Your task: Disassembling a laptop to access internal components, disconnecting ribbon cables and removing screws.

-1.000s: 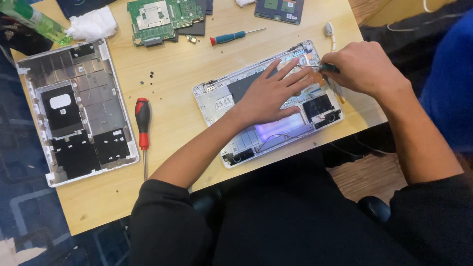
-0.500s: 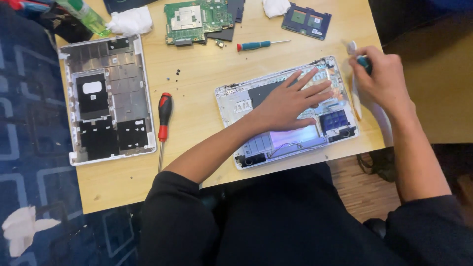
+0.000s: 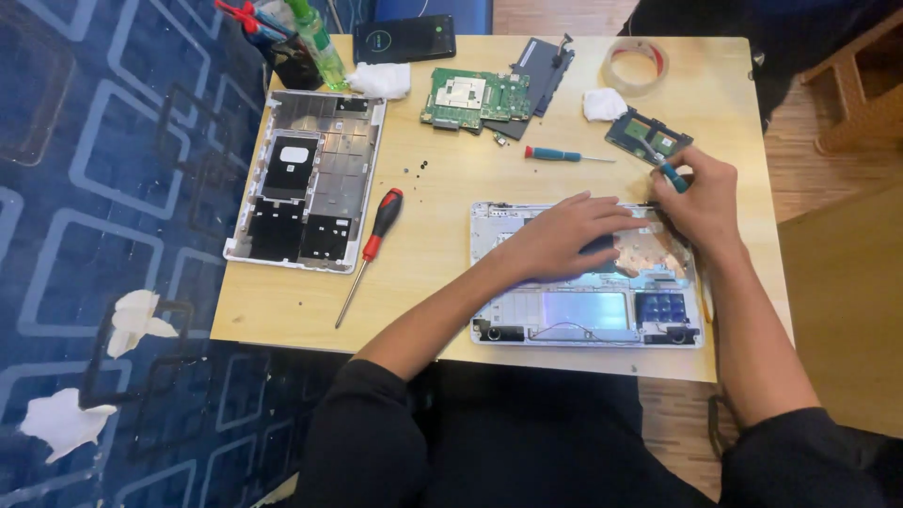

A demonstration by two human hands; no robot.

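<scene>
An opened silver laptop base [image 3: 583,315] lies near the table's front edge, its inner parts exposed. My left hand [image 3: 564,235] rests flat on its upper middle, fingers spread. My right hand [image 3: 701,198] is at the base's far right corner, closed around a small teal-handled screwdriver [image 3: 670,175] whose tip is hidden by the hand.
A silver bottom cover [image 3: 306,183] lies at the left, a red-and-black screwdriver [image 3: 372,240] beside it. Farther back are a green circuit board [image 3: 466,99], a blue-handled screwdriver [image 3: 564,154], a small board [image 3: 647,136], a tape roll [image 3: 635,64], a phone [image 3: 404,39], a green bottle [image 3: 320,42] and white cloths [image 3: 381,80].
The view has shifted, showing more of the table's far side. My right hand has stayed at the laptop's far right corner with the small screwdriver; my left hand stays flat on the base.
</scene>
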